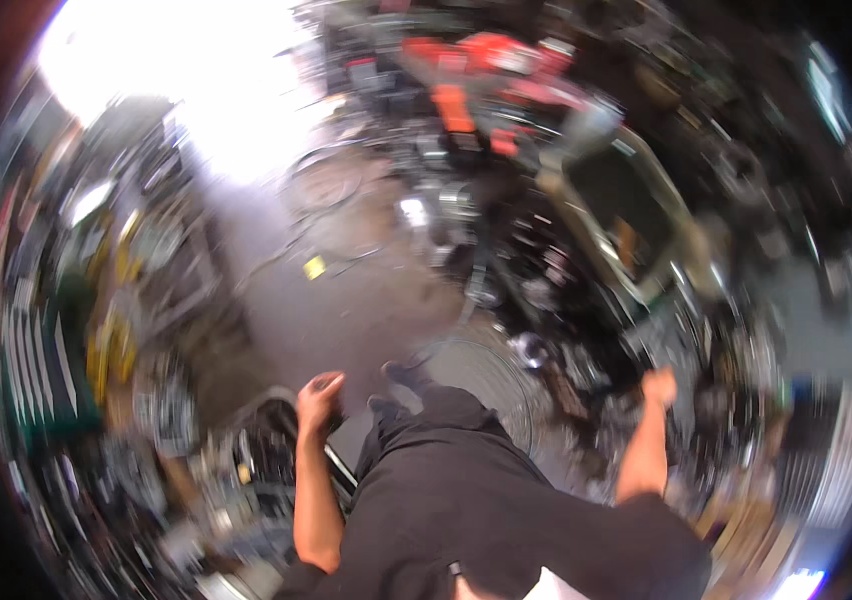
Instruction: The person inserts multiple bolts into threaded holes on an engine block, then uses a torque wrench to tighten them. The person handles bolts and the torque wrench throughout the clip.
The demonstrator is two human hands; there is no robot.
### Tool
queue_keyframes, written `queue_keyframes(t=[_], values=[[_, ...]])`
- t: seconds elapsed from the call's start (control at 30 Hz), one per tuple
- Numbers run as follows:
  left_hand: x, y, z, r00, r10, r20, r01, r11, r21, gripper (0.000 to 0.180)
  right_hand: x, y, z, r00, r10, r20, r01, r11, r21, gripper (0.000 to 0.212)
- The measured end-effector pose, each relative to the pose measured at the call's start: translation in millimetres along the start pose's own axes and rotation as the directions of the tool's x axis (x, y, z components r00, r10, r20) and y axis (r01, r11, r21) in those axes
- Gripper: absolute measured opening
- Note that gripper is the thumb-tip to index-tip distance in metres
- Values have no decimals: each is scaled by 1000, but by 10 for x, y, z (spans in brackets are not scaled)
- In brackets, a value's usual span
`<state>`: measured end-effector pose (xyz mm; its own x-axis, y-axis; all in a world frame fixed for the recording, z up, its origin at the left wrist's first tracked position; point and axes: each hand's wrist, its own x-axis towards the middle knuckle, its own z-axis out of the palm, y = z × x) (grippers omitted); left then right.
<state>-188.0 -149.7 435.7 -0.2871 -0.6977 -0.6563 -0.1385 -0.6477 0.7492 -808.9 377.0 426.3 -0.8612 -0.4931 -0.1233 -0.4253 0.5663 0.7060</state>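
My left hand [320,402] hangs beside my left leg with its fingers curled in. A dark patch shows within the curl, and whether it is an object or shadow is unclear. Out to my right, my right hand [659,386] is held away from my body, closed like a fist and smeared by motion. Anything inside it is hidden, and a blurred grey-dark shape lies just beyond it. My dark clothing [486,490] fills the lower middle, with my shoes [404,385] on the floor.
A brown-grey floor [286,310] runs ahead, crossed by a thin cable [346,262] near a yellow scrap [315,267]. Blurred machine parts [536,270] and a pale-rimmed dark tray [686,215] crowd the right. Red and orange items [491,55] lie farther off. A green striped crate [41,370] stands left.
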Motion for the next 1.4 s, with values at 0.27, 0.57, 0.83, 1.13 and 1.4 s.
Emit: queue_keyframes(t=[0.27,0.57,0.83,1.13,1.4], values=[[-283,-2,83,974,226,12,-222,965,-139,27,420,393,-2351,995,-78,67,42,905,423,25],[-893,109,412,935,352,42,-251,740,-624,31,-1084,-3740,-5787,494,-593,-636,-45,-748,662,25],[-1144,-830,-177,849,-48,-526,-500,246,-830,23,-2965,-5547,-5636,-281,-862,-423,-549,-217,807,26],[606,-3668,-727,565,-377,-734,-698,256,-669,19,-3771,-7660,-3796,-687,-205,-697,348,-935,-68,42],[1504,-5262,-826,538,-311,-783,-478,652,-588,21,-4082,-8438,-3291,-730,375,-571,185,-697,-693,37]])
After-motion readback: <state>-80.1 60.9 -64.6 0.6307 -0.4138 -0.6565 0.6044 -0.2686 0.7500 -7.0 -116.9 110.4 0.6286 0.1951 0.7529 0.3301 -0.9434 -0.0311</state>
